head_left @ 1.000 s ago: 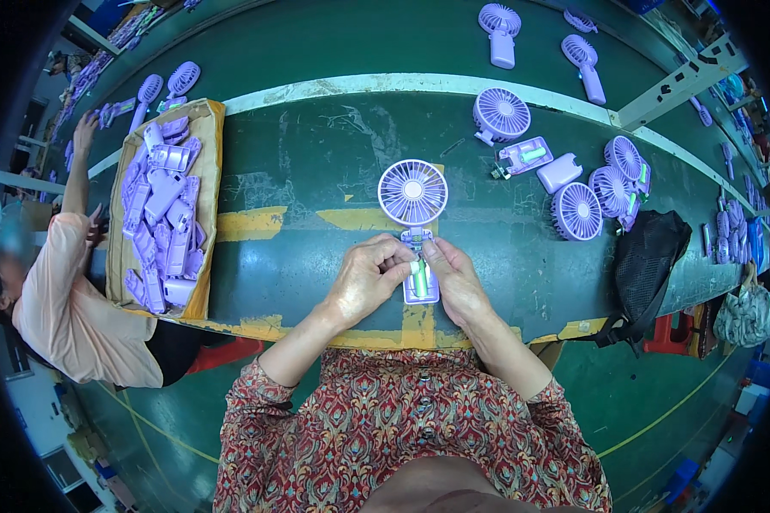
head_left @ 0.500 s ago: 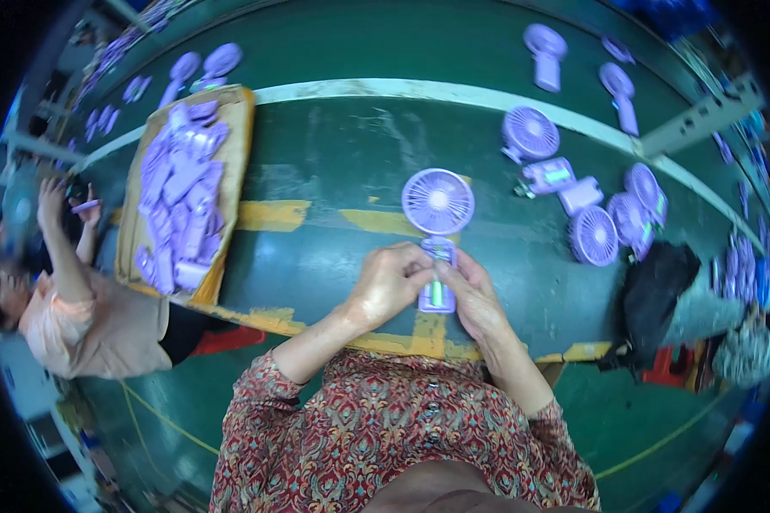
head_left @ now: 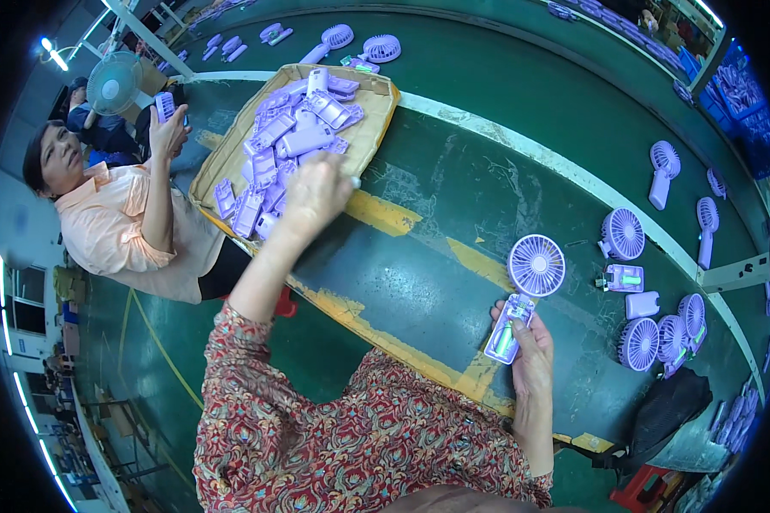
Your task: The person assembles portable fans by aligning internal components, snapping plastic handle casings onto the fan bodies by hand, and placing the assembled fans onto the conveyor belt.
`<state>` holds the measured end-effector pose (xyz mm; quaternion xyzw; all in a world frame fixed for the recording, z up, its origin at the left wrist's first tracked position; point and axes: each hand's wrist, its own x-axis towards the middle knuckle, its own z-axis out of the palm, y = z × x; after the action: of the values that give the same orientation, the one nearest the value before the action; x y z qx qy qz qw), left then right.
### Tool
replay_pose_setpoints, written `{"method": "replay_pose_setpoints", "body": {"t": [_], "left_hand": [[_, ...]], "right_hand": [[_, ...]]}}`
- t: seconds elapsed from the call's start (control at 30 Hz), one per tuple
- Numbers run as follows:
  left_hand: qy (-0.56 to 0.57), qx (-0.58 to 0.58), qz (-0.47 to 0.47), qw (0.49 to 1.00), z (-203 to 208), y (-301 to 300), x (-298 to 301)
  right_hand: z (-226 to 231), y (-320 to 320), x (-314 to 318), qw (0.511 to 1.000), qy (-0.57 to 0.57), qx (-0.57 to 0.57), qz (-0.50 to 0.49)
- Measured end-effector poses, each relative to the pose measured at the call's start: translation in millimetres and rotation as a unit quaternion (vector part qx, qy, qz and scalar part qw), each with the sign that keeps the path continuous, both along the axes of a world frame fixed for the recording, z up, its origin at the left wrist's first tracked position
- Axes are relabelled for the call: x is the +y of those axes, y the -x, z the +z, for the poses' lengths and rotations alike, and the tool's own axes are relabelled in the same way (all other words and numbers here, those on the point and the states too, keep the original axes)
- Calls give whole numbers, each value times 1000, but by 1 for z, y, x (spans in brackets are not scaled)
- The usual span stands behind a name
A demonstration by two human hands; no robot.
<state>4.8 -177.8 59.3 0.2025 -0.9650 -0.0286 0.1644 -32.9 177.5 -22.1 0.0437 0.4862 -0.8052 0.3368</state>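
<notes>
My right hand point(head_left: 532, 346) grips the opened handle of a purple handheld fan point(head_left: 536, 265); the thumb lies over the handle, where a light green cylinder shows inside. The fan's round head points away from me, just above the table. Over at the left, my left hand point(head_left: 315, 195) is above the near right part of a shallow cardboard box point(head_left: 383, 107) full of purple plastic handle shells point(head_left: 306, 139). Its fingers are blurred and partly hidden, and a small whitish spot shows beside them.
On the green table point(head_left: 385, 282), several purple fans point(head_left: 623, 233), an open handle point(head_left: 624, 278) and a shell point(head_left: 642, 304) lie at right. A black bag point(head_left: 672, 410) is at the near right edge. A co-worker point(head_left: 115, 214) sits left, holding a purple part. A pale rail point(head_left: 505, 132) crosses behind.
My left hand has left the fan and moved left to the box of shells. My right hand keeps hold of the fan handle. The view has turned left.
</notes>
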Motion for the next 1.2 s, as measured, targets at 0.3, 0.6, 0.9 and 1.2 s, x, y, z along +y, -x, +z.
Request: {"method": "replay_pose_setpoints", "body": {"t": [0.3, 0.6, 0.9, 1.2], "left_hand": [[54, -27, 68, 996, -44, 28, -56], [148, 52, 30, 987, -9, 63, -17], [35, -102, -248, 963, -14, 41, 104], [-47, -138, -363, 920, -27, 36, 117]], "right_hand": [[0, 1, 1, 1000, -2, 9, -3], [-3, -4, 3, 1000, 3, 8, -9], [-4, 4, 0, 1000, 17, 3, 11], [-9, 4, 7, 1000, 22, -11, 7]]}}
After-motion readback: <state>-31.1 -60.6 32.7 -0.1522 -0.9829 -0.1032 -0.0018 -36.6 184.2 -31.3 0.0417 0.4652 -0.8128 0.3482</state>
